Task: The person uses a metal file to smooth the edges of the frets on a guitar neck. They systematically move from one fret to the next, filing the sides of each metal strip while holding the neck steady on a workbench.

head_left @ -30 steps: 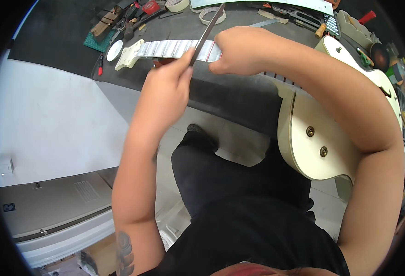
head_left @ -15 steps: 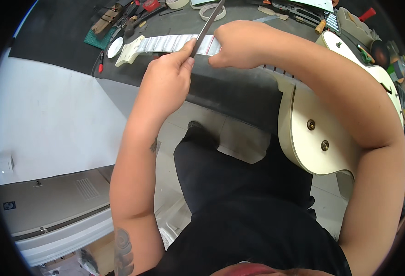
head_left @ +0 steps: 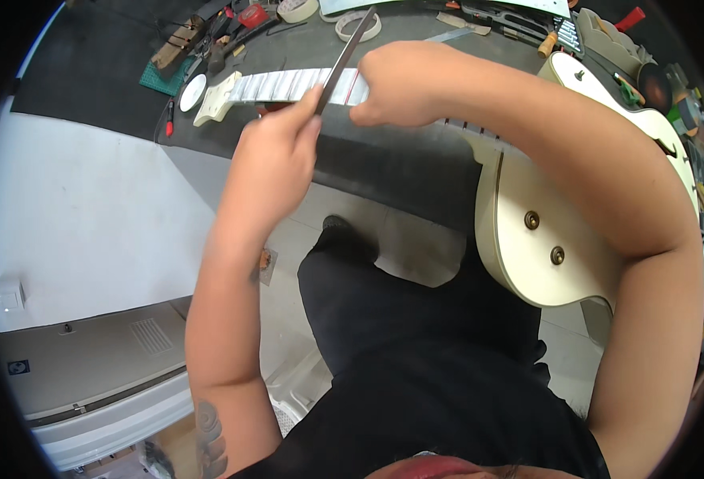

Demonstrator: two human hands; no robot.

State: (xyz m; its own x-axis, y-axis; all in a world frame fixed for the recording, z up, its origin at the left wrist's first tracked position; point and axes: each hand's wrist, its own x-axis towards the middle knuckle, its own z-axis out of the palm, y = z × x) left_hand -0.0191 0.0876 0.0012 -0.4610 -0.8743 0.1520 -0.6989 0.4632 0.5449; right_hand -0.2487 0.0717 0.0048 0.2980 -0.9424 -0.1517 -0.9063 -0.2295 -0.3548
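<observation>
A cream guitar [head_left: 519,188] lies across the bench edge, its body at my right and its headstock [head_left: 218,99] at the far left. Pale tape-like strips cover the fretboard [head_left: 276,86] between the frets, and one fret line near my right hand looks red. My left hand [head_left: 280,156] is closed on a slim dark file [head_left: 345,60], which slants across the neck and points away from me. Beside it, my right hand [head_left: 400,86] is curled over the neck, fingertips hidden. The file's near end is hidden in my left hand.
Behind the neck lie a roll of masking tape [head_left: 358,25], a steel ruler [head_left: 452,34] and assorted tools. A white round dish [head_left: 193,93] and a red-tipped tool [head_left: 170,120] are near the headstock. More tools crowd the right side past the guitar body.
My left hand has drawn a little toward me and to the left with the file. My right hand stays at the same place on the neck. The whole view has shifted slightly.
</observation>
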